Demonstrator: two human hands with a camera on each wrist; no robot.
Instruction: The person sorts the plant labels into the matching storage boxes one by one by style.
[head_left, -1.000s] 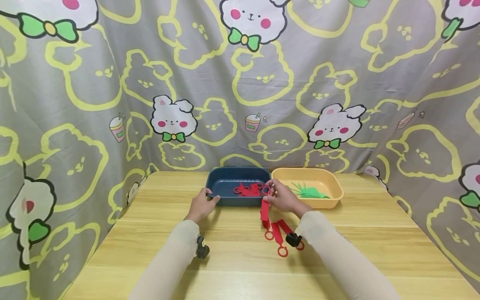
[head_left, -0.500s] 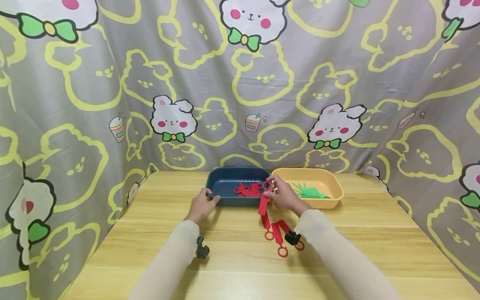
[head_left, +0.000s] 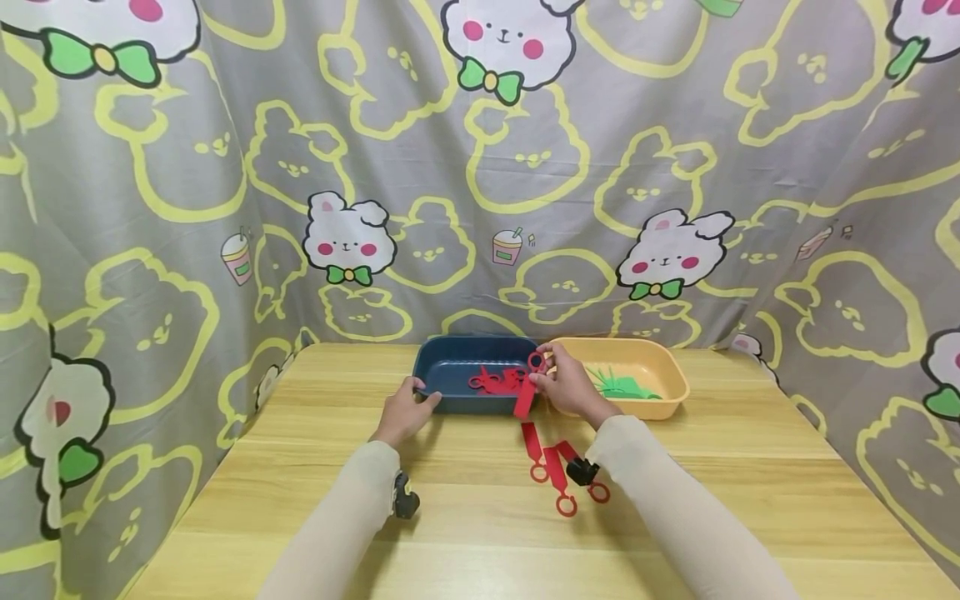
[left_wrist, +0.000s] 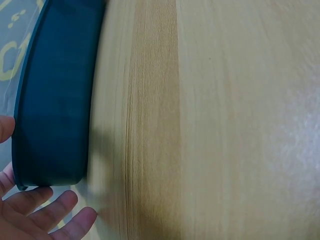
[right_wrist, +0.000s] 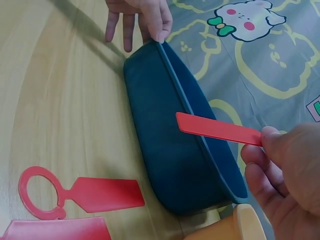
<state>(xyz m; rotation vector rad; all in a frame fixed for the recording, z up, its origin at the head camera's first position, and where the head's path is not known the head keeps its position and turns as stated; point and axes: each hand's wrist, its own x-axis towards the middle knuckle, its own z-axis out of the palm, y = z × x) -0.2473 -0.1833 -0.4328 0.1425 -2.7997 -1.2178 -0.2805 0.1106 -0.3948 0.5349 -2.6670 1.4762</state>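
Note:
My right hand pinches a red ring tag by its ring end, over the right front rim of the dark blue basin. In the right wrist view the tag's flat strip crosses above that rim. At the basin's left front corner, my left hand grips the edge, its thumb on the rim and the other fingers along the outside. Several red pieces lie inside the blue basin. On the table in front are more red ring tags, one partly hidden by the right wrist camera.
A yellow basin holding green pieces stands against the blue one's right side, partly behind my right hand. A patterned curtain hangs behind and along both sides of the wooden table.
The red ring tag in my right hand has come up off the tag lying below it, its ring end tipping upward. My left hand stays at the basin's corner.

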